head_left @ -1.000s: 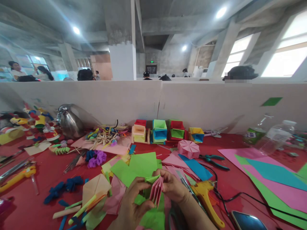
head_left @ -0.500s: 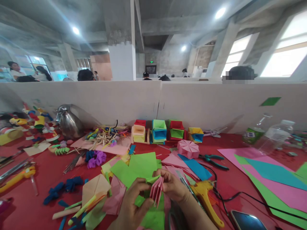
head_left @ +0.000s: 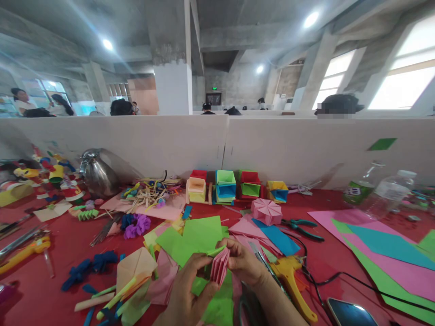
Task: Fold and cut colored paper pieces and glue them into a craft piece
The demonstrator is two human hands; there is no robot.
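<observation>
Between my two hands is a pink folded paper piece (head_left: 219,266) with several layered pleats and a green paper flap (head_left: 215,251) at its top. My left hand (head_left: 190,287) pinches it from the left, thumb low on the pleats and fingers near the green flap. From the right, my right hand (head_left: 245,262) grips its upper right edge between thumb and fingers. Green paper sheets (head_left: 203,233) lie beneath and behind the hands. Close by on the left are pink folded papers (head_left: 163,278). A yellow glue gun (head_left: 291,285) rests just right of my right forearm.
Small paper boxes (head_left: 226,190) and a pink octagonal paper box (head_left: 267,211) stand toward the white partition (head_left: 152,140). Pliers (head_left: 304,226), a black cable (head_left: 356,280), a phone (head_left: 351,312) and coloured sheets (head_left: 390,253) lie right. A steel jug (head_left: 98,172) stands left.
The pink folded paper has turned slightly, so more of its pleated side shows, and its lower end has risen a little. Both hands keep their hold in nearly the same place.
</observation>
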